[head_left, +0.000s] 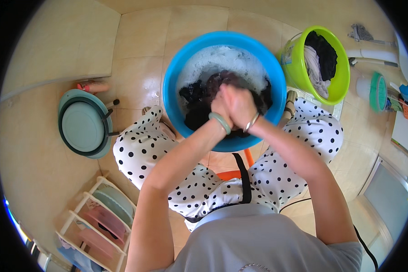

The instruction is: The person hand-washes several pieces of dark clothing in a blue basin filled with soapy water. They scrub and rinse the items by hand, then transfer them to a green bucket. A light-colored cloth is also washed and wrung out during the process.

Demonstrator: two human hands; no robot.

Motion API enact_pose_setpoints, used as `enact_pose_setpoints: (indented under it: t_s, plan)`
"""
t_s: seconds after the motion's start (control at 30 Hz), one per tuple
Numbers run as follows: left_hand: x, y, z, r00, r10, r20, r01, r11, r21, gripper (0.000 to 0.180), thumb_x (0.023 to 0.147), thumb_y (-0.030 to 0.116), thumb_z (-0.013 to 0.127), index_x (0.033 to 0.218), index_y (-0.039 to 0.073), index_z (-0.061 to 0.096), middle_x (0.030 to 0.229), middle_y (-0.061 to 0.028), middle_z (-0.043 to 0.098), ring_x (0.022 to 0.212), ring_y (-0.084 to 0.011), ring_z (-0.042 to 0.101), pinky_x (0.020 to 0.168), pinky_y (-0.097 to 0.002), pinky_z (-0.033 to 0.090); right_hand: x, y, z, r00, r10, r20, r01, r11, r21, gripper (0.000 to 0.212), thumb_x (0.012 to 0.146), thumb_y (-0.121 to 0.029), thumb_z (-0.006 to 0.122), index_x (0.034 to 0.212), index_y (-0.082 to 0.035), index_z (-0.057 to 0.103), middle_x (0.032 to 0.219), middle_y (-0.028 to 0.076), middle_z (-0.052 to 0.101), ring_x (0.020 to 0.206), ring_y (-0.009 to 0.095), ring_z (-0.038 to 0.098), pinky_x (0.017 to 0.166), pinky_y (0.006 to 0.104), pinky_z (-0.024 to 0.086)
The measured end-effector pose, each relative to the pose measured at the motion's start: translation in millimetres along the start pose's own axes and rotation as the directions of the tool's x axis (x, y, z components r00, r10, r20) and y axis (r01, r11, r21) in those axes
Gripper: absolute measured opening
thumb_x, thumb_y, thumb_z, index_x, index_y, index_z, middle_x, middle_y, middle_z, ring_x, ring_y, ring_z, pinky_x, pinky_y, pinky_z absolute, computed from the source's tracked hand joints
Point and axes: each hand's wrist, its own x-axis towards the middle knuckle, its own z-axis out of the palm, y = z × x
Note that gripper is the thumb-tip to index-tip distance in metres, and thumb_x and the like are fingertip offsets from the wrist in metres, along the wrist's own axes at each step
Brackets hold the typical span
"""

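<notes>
Our left hand (221, 109) and right hand (241, 106) press together; whether they grip, we cannot tell; dark cloth (197, 119) lies below in the basin (170, 86), longest from left to right; around is tiled floor (143, 72), a bucket (294, 65) just beside.

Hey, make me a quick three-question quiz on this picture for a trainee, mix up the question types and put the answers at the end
1. Fill in: The two hands meet over a ____ tub.
2. True or false: A green bucket with cloth inside is right of the tub.
3. The bangle on the right arm is: A) pale green, B) silver-coloured, C) black.

Key: 1. blue; 2. true; 3. B
</notes>
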Motion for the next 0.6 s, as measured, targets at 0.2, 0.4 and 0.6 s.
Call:
enact_pose_setpoints:
  t_s: [0.2, 0.4, 0.6]
  plan:
    - [-34.5, 77.8, 51.4, 0.958, -0.284, -0.042, 0.229, 0.845, -0.482, 0.043, 0.093, 0.034, 0.05, 0.12, 0.002, 0.055, 0.118, -0.0108, 0.06, 0.106, -0.0231, 0.059, 0.091, -0.035, 0.046, 18.4, 95.5, -44.9, 0.943, 0.257, -0.212, -0.314, 0.898, -0.308, 0.034, 0.096, -0.029, 0.045, 0.084, -0.002, 0.062, 0.077, 0.018, 0.066, 0.075, 0.034, 0.065, 0.068, 0.0429, 0.051]
    - [-18.9, 83.8, -2.2, 0.981, -0.094, -0.17, -0.031, 0.79, -0.612, 0.032, 0.087, 0.005, 0.054, 0.119, 0.003, 0.051, 0.117, -0.0089, 0.059, 0.108, -0.0254, 0.055, 0.094, -0.0386, 0.044, 19.6, 86.5, -87.5, 0.695, 0.487, 0.529, -0.504, -0.195, 0.841, 0.047, 0.089, -0.029, 0.064, 0.127, -0.006, 0.049, 0.122, 0.01, 0.057, 0.109, 0.017, 0.055, 0.098, 0.033, 0.043]
    - [-28.3, 109.2, 4.1, 0.932, -0.174, 0.319, 0.357, 0.601, -0.715, 0.044, 0.091, 0.032, 0.059, 0.125, 0.005, 0.053, 0.123, -0.0095, 0.057, 0.114, -0.0246, 0.053, 0.103, -0.0412, 0.037, -12.5, 94.7, -63.1, 0.736, 0.548, 0.399, -0.677, 0.594, 0.434, 0.019, 0.079, -0.018, 0.07, 0.087, -0.001, 0.065, 0.087, 0.005, 0.064, 0.079, 0.011, 0.057, 0.071, 0.026, 0.046]
